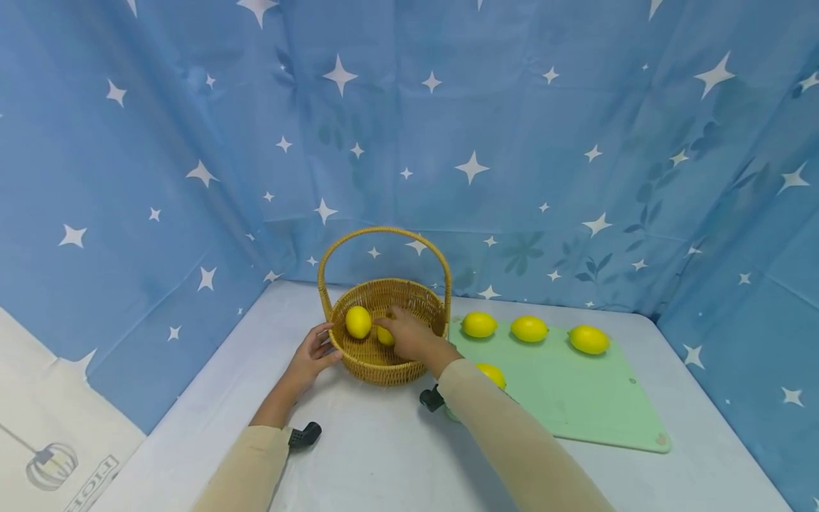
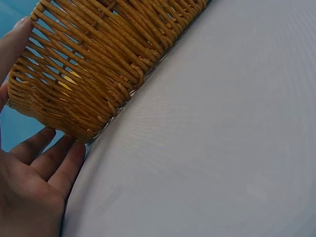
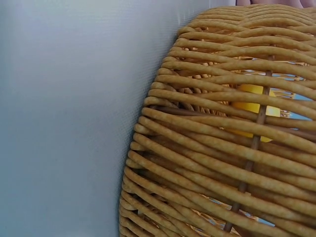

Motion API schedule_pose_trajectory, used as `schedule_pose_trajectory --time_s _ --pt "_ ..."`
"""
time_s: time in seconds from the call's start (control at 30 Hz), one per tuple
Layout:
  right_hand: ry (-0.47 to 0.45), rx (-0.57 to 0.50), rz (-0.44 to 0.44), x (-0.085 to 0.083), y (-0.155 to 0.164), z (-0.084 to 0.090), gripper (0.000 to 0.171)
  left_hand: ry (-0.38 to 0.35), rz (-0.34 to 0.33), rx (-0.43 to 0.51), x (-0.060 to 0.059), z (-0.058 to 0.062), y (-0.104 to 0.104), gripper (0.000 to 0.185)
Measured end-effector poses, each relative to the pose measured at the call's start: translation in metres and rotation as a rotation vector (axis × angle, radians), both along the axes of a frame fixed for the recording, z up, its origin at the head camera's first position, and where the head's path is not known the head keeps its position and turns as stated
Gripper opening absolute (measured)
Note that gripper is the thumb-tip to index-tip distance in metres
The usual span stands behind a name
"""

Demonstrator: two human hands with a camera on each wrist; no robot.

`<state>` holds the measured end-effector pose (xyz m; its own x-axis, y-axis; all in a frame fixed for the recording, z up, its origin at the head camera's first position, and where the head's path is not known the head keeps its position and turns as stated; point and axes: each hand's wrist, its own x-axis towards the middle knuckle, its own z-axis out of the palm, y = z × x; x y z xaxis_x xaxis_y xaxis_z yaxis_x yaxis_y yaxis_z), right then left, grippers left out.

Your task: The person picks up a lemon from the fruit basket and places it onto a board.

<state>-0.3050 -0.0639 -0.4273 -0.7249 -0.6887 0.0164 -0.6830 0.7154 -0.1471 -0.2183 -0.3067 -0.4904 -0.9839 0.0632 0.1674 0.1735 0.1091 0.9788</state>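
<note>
A round wicker basket (image 1: 384,375) with a tall arched handle stands on the table. Inside, one yellow lemon (image 1: 358,323) lies at the left. My right hand (image 1: 409,334) reaches over the basket's front right rim and grips a second lemon (image 1: 385,336), partly covered by the fingers. At the basket's left side is my left hand (image 1: 313,355), its extended fingers and thumb touching the outer wall. In the left wrist view the left fingers (image 2: 52,158) rest low on the weave. The right wrist view shows mostly basket weave (image 3: 222,148), with yellow showing through gaps.
Right of the basket lies a pale green cutting board (image 1: 576,398). Along its back edge sit three lemons, the middle one (image 1: 529,328) near the others. Another lemon (image 1: 491,374) is partly hidden by my right sleeve (image 1: 505,427). A blue star-patterned curtain (image 1: 409,142) hangs behind.
</note>
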Motion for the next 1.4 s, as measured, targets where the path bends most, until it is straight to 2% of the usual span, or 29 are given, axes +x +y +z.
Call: schedule_pose_trajectory --time_s 0.13,0.43,0.77,0.93,1.13,1.4 --pt "-0.007 -0.021 -0.011 -0.0006 -0.0003 -0.0016 0.069 0.004 0.017 -0.015 -0.0015 -0.0049 -0.0009 0.069" --pt "-0.04 -0.047 -0.058 -0.0018 -0.0005 -0.0032 0.058 0.013 0.002 -0.01 -0.0016 -0.0041 -0.0016 0.069" --pt "0.045 0.03 0.021 -0.0007 -0.001 -0.0012 0.055 0.01 0.008 -0.011 -0.0022 -0.0053 -0.0014 0.07" --pt "0.055 0.024 0.027 -0.0003 0.0002 -0.0004 0.052 0.01 0.017 -0.009 -0.0022 -0.0048 -0.0007 0.07" --pt "0.014 0.005 0.007 0.0003 0.0011 -0.0002 0.057 0.017 0.01 -0.021 -0.0029 -0.0057 -0.0015 0.068" --pt "0.013 0.008 0.003 0.0008 0.001 -0.0001 0.061 0.001 0.016 -0.009 -0.0018 -0.0049 -0.001 0.069"
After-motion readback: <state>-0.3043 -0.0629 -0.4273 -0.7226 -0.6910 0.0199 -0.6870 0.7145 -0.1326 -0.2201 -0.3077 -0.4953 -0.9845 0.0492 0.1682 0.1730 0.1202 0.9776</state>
